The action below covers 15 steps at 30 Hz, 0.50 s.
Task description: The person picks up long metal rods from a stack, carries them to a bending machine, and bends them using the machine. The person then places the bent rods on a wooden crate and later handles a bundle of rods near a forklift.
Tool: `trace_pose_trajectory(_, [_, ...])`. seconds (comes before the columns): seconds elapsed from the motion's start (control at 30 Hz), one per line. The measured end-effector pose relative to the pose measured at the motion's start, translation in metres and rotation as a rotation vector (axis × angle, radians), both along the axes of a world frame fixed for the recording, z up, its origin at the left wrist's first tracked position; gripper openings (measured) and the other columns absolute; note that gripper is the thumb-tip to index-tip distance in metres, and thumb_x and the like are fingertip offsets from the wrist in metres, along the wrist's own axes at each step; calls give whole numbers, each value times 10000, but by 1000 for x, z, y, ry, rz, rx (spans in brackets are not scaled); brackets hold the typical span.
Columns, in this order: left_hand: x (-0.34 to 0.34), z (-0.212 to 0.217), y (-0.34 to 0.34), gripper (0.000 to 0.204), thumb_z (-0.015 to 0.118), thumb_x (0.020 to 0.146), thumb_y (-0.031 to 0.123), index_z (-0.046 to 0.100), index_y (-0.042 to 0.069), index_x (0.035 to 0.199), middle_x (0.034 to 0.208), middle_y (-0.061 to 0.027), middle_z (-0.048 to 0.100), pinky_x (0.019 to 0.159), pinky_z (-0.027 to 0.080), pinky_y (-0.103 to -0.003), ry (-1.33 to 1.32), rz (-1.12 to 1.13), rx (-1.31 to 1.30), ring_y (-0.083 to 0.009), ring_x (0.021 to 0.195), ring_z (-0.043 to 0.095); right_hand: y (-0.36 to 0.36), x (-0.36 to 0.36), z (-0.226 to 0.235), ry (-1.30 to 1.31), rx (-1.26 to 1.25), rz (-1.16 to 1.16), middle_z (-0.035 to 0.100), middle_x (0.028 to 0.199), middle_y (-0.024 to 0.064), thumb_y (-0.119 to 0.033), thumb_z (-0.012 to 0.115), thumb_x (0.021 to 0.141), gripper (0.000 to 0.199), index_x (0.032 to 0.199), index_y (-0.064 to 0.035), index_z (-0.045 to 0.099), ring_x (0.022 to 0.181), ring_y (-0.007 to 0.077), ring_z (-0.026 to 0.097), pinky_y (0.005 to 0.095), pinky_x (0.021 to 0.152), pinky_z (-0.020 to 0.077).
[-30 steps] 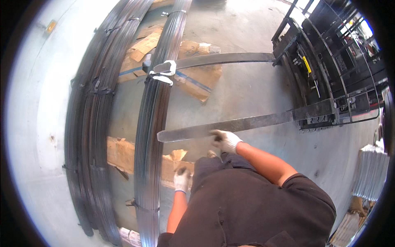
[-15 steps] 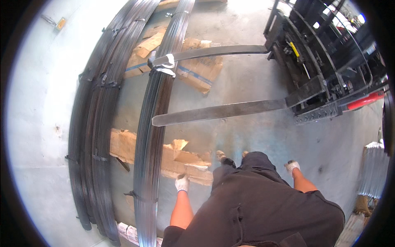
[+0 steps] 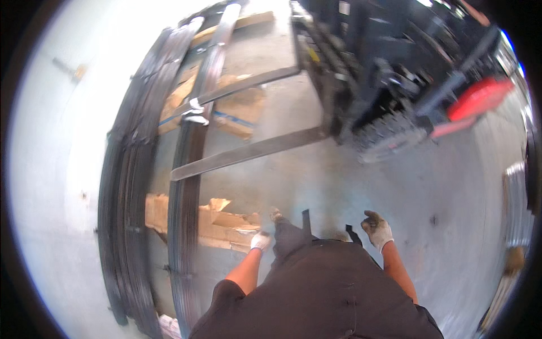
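My left hand [image 3: 260, 241], in a white work glove, hangs beside a torn cardboard-covered wood support [image 3: 226, 229]; its fingers are blurred. On the other side of my body, my right hand [image 3: 377, 230] is raised over the floor, holding nothing. Its glove is dark at the fingers, which are loosely bent and apart. To my left lies a bundle of long dark metal rods [image 3: 183, 226]. Two forklift forks [image 3: 248, 152] reach across it from the right. A white strap [image 3: 196, 112] is looped round the far fork and the bundle.
More dark rod bundles [image 3: 121, 226] lie farther left, by a white wall. The forklift [image 3: 389, 85] stands ahead on the right, with a thick tyre [image 3: 389, 135] and a red body panel [image 3: 480, 99]. Shiny corrugated metal [image 3: 515, 198] stands at the right edge.
The forklift now shows more of its body, with a tyre and larger red panel in view. My right hand has come up and nearer my body. The view has shifted and blurred.
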<state>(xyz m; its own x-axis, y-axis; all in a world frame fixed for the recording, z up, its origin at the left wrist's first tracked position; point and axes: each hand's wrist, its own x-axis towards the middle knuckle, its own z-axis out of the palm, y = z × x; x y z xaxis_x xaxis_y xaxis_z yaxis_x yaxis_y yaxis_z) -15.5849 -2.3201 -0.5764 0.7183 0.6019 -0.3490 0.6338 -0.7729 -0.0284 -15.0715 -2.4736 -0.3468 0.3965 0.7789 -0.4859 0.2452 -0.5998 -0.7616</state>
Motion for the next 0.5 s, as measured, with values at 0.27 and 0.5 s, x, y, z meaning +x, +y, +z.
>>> trace_pose_trajectory(0.27, [368,133,-48,458,685,906,302,696,8,1257,1242,-190,727,990,543,-383,-310,594,-817,-310,1141,701,-183,197,60,-116,-89,-315,727,1263,164,-315,678,944,514,1389,-62,628,1189,326,685,393,1019,535])
trace_pose_trajectory(0.5, [680,90,-81,441,682,875,323,731,62,1227,1235,-164,739,1043,522,-406,15,69,-615,-330,1213,670,-330,443,90,-122,239,-793,738,1248,155,-208,710,947,471,1383,-47,632,1185,262,691,355,1055,517])
